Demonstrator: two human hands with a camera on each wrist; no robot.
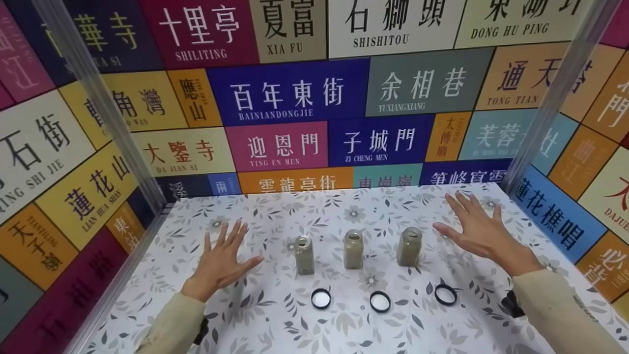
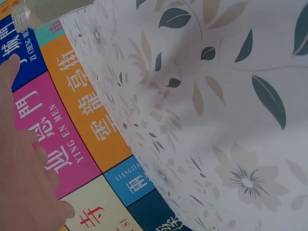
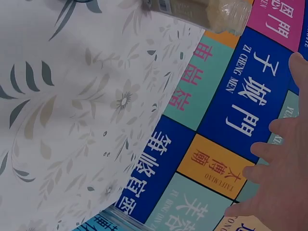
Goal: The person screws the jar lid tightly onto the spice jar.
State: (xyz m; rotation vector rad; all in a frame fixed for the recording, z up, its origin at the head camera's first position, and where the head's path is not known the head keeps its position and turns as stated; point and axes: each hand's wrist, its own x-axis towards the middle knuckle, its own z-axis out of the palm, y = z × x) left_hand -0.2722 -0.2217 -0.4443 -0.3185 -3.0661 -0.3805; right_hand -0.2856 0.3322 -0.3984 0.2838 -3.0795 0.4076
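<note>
Three small glass jars without lids stand in a row on the table: a left jar [image 1: 304,256], a middle jar [image 1: 353,250] and a right jar [image 1: 410,248], each with greyish-beige contents. My left hand [image 1: 220,260] is spread with straight fingers, to the left of the left jar. On the other side, my right hand [image 1: 479,231] has its fingers spread too, to the right of the right jar. Neither hand holds anything. Part of one jar [image 2: 53,10] shows at the top of the left wrist view, and a jar [image 3: 192,12] appears at the top of the right wrist view.
Three round black-rimmed lids lie in front of the jars: a left lid [image 1: 321,299], a middle lid [image 1: 380,301] and a right lid [image 1: 445,295]. A leaf-patterned cloth covers the table [image 1: 275,319]. Walls with coloured sign panels [image 1: 290,93] enclose its back and sides.
</note>
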